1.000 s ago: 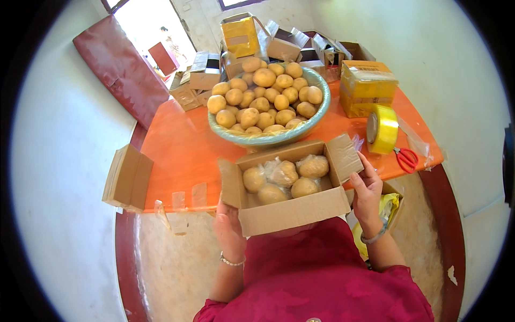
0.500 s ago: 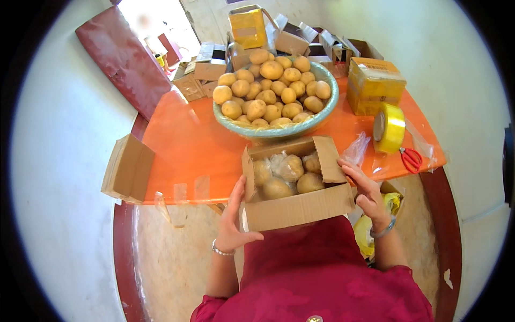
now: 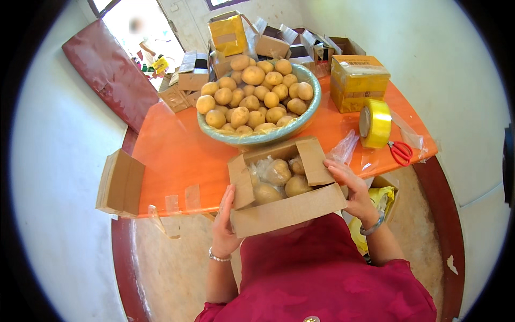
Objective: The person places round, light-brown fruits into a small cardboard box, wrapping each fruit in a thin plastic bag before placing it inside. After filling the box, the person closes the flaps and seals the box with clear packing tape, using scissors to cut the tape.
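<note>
An open cardboard box point(image 3: 289, 211) sits at the table's near edge, in front of my body. Inside are several round brownish-yellow potatoes point(image 3: 298, 186), with clear plastic film point(image 3: 261, 170) around some of them. My left hand point(image 3: 225, 225) is against the box's left side, fingers up along the wall by the left flap point(image 3: 241, 181). At the other end my right hand point(image 3: 352, 194) presses its fingers to the right flap point(image 3: 315, 161), with the palm near the box corner. Both short flaps lean inward; the long near flap hangs outward toward me.
A light-blue basin point(image 3: 252, 138) heaped with potatoes stands behind the box on the orange table point(image 3: 166, 155). A yellow tape roll point(image 3: 377, 124), red-handled scissors point(image 3: 401, 153) and a taped carton point(image 3: 358, 86) lie right. A cardboard piece point(image 3: 120, 182) stands left; several cartons are behind. A person is beyond the doorway.
The box's left flap has tipped inward. My left hand has drawn its spread thumb in to the box's side. My right fingers stay on the right flap. The whole view has shifted slightly.
</note>
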Demonstrator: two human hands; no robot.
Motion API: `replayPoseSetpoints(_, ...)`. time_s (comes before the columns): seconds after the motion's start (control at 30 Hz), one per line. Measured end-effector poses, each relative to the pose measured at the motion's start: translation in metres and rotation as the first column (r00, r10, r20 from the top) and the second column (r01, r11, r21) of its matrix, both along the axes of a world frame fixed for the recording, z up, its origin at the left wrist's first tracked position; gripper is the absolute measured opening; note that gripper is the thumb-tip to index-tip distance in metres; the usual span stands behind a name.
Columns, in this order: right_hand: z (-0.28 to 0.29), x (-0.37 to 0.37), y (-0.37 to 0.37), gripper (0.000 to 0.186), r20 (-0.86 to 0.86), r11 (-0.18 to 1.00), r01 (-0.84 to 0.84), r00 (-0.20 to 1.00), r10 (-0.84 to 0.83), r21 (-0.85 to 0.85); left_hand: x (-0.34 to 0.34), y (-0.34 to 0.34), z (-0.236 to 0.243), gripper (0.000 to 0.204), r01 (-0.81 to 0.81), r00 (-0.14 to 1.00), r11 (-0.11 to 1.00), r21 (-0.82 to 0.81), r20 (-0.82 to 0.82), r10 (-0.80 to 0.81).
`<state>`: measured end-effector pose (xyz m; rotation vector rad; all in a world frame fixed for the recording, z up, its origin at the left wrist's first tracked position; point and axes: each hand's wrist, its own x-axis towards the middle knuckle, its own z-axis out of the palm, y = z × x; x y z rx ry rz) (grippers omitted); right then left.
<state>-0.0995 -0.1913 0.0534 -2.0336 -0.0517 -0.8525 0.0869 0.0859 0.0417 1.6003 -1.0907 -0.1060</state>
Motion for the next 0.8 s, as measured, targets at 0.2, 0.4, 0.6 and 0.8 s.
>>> replayPoseSetpoints(0.2,-0.007,0.002,0.001,0.047,0.062,1.000,0.009,0.998,-0.007,-0.025,-0.002,-0.001,0.000,0.067,-0.032,0.998,0.999,-0.036,0.045,0.034)
replayPoseSetpoints(0.4,-0.007,0.004,0.001,0.036,0.083,0.999,0.030,0.996,-0.031,0.022,-0.004,-0.004,0.000,0.053,-0.040,0.999,0.993,-0.113,-0.006,0.039)
replayPoseSetpoints(0.6,-0.008,0.007,0.005,0.025,0.116,0.992,0.042,0.992,-0.056,0.119,-0.009,-0.007,0.004,0.038,-0.103,0.995,0.986,-0.132,-0.026,0.100)
replayPoseSetpoints(0.8,-0.004,0.009,0.010,0.015,0.116,0.979,0.079,0.988,-0.101,0.187,-0.011,-0.009,0.005,0.032,-0.153,0.988,0.983,-0.097,-0.051,0.148)
